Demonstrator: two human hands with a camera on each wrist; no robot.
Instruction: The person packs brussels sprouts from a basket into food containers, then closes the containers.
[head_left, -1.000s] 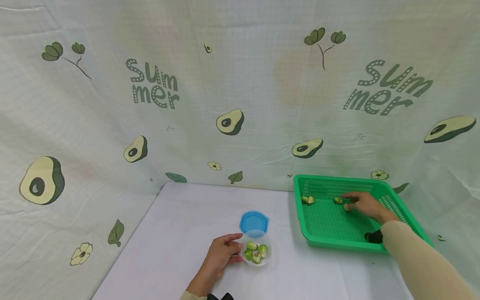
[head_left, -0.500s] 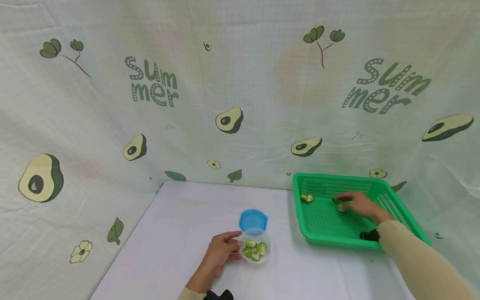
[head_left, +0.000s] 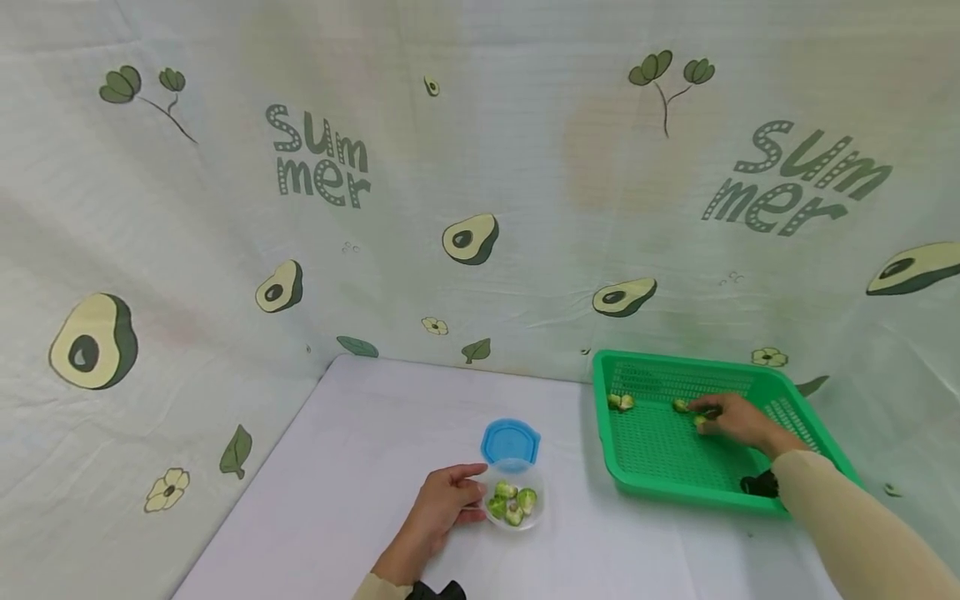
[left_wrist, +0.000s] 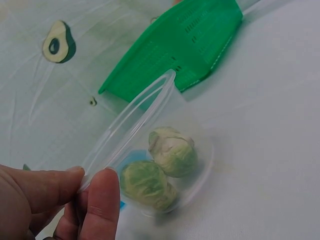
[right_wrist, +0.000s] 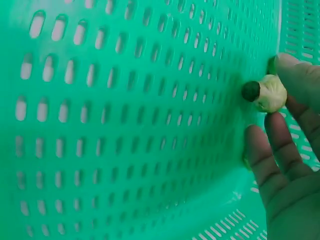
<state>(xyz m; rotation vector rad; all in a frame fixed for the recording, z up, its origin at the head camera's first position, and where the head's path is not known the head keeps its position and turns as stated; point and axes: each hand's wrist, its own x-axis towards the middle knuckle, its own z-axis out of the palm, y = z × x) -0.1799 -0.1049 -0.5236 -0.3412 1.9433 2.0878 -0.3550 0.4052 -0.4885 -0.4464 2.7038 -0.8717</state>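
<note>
My left hand [head_left: 447, 502] grips the rim of a small clear plastic bowl [head_left: 537, 510] between thumb and fingers. Several Brussels sprouts [head_left: 513, 515] lie in it; the left wrist view shows two of these sprouts [left_wrist: 172, 152] through its wall. Inside the green basket, my right hand [head_left: 735, 418] pinches one sprout [right_wrist: 272, 94] with thumb and fingers, close to the basket's floor. Another sprout [head_left: 680, 405] lies just beyond my right fingertips. Part of the pinched sprout is hidden by the thumb in the right wrist view.
The green basket [head_left: 675, 494] stands at the table's right, against the printed cloth backdrop [head_left: 525, 167]. Two sprouts [head_left: 620, 402] sit in its left back corner. A blue lid [head_left: 510, 440] lies just behind the bowl on the white table [head_left: 360, 467].
My right hand went left over the loose sprout, then drew back slightly right, and the pinched sprout moved with it. My left hand and the bowl stay put. The head view shifted a little.
</note>
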